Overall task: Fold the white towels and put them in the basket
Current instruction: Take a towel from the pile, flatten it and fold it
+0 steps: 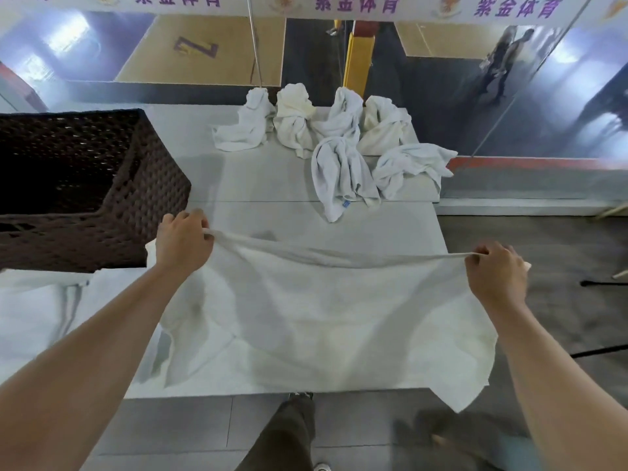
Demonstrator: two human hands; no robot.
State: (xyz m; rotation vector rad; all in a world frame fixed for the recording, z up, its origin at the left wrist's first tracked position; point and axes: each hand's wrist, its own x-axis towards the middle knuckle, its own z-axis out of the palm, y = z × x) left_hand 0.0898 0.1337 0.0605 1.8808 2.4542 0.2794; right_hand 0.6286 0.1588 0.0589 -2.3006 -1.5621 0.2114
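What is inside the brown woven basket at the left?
Inside the basket only dark woven walls show, with no towel visible. The near wall hides part of its floor.

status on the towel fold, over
Left hand, right hand pinch towel by far corners, spread over table. Basket at left. Crumpled towels beyond, nothing blocking.

The left hand [183, 244] and right hand [494, 275] are bare, as are the left forearm [102, 334] at eight o'clock and the right forearm [543, 362] at four. At six, a dark grey-brown trouser leg [289, 433] meets a white shoe [322, 466].
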